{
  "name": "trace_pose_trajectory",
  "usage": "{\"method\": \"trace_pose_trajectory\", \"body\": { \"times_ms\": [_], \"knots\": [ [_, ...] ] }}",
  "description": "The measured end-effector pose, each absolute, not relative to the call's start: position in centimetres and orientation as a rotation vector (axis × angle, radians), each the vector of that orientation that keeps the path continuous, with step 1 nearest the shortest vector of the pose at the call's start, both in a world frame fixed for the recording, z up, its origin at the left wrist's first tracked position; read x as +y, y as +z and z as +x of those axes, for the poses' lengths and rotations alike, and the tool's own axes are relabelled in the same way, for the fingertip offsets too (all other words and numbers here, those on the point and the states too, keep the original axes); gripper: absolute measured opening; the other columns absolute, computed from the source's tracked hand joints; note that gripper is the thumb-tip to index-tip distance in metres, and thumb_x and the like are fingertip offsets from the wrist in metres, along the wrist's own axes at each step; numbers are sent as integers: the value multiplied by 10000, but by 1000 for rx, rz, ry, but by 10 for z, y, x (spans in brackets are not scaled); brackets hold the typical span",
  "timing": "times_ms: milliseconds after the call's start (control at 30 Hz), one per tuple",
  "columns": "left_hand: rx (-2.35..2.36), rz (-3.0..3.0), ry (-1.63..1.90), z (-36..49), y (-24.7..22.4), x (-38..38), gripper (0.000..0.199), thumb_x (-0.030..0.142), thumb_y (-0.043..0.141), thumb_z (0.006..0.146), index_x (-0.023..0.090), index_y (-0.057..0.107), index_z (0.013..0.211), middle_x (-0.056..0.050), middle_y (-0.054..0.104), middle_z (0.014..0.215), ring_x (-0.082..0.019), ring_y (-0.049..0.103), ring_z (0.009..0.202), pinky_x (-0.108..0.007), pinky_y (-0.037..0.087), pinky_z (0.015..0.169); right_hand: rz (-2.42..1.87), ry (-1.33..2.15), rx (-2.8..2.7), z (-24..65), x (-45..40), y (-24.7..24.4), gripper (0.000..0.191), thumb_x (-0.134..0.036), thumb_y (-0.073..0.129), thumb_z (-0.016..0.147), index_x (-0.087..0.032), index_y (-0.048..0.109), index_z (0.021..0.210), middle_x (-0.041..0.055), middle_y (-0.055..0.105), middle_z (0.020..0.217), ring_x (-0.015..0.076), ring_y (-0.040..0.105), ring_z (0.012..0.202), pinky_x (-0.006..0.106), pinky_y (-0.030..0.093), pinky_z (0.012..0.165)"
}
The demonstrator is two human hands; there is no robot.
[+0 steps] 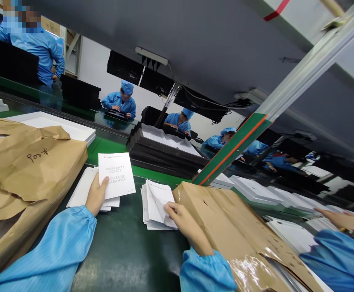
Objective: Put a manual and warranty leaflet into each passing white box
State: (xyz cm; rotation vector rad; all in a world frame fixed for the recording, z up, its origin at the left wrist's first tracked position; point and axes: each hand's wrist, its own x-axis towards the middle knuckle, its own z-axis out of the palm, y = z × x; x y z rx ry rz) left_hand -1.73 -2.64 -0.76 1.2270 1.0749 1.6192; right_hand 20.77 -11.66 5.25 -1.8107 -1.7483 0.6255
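Note:
My left hand (97, 194) is closed on a white warranty booklet (117, 172), thumb on its front, its printed cover facing me. Under and behind it lies a stack of white booklets (84, 188) on the dark green table. With thumb and fingers, my right hand (184, 221) pinches the lifted corner of the top booklet (160, 196) on a second stack. That booklet's lower right corner curls up, while the rest of it lies on the uneven pile (146, 211).
Brown paper packages stand at the left (52, 162) and right (225, 215). Black trays (161, 152) are piled behind, beside a slanted post (234, 150). A co-worker's hand (344, 219) reaches in from the right. Several people in blue work across the line.

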Motion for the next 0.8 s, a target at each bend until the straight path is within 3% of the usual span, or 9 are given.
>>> {"method": "trace_pose_trajectory", "body": {
  "times_ms": [100, 233, 433, 567, 633, 800],
  "knots": [
    [1087, 1243, 1593, -17, -7, -26, 445, 363, 396, 732, 151, 392, 1123, -73, 495, 1082, -186, 440, 1004, -323, 324, 877, -1705, 623, -1492, 220, -115, 48, 299, -403, 362, 732, -164, 448, 573, -10, 481, 566, 135, 475, 557, 223, 363, 505],
    [1131, 1306, 1547, -18, -7, -27, 470, 389, 383, 726, 155, 380, 1133, -74, 483, 1101, -197, 415, 1038, -332, 303, 904, -1674, -24, -1288, 215, -116, 64, 301, -368, 322, 770, -165, 453, 590, -9, 464, 525, 132, 454, 518, 228, 342, 490],
    [1170, 1362, 1468, -18, -12, -22, 501, 437, 367, 714, 190, 369, 1150, -53, 452, 1146, -215, 378, 1078, -360, 250, 949, -1463, -568, -1473, 148, -93, 76, 233, -211, 323, 803, -143, 519, 908, 70, 585, 874, 159, 522, 801, 256, 378, 705],
    [1088, 1392, 1473, -20, -14, -19, 513, 435, 407, 690, 186, 379, 1139, -50, 439, 1161, -226, 365, 1087, -383, 227, 958, -1383, -648, -1920, 100, -67, 37, 188, -144, 357, 779, -183, 538, 745, 18, 590, 730, 146, 527, 683, 253, 406, 639],
    [1043, 1390, 1443, -21, -15, -16, 530, 415, 470, 655, 177, 392, 1122, -57, 457, 1142, -235, 392, 1063, -397, 255, 941, -1359, -638, -2048, 87, -62, 19, 120, -220, 423, 762, -180, 528, 806, 30, 577, 854, 166, 510, 764, 283, 410, 687],
    [1081, 1312, 1403, -21, -16, -10, 499, 374, 537, 614, 167, 444, 1058, -62, 513, 1079, -231, 454, 1002, -381, 315, 902, -1319, -408, -2107, 87, -68, 10, 245, -287, 409, 775, -214, 451, 1006, 16, 461, 1119, 175, 396, 1004, 403, 264, 908]
  ]
}}
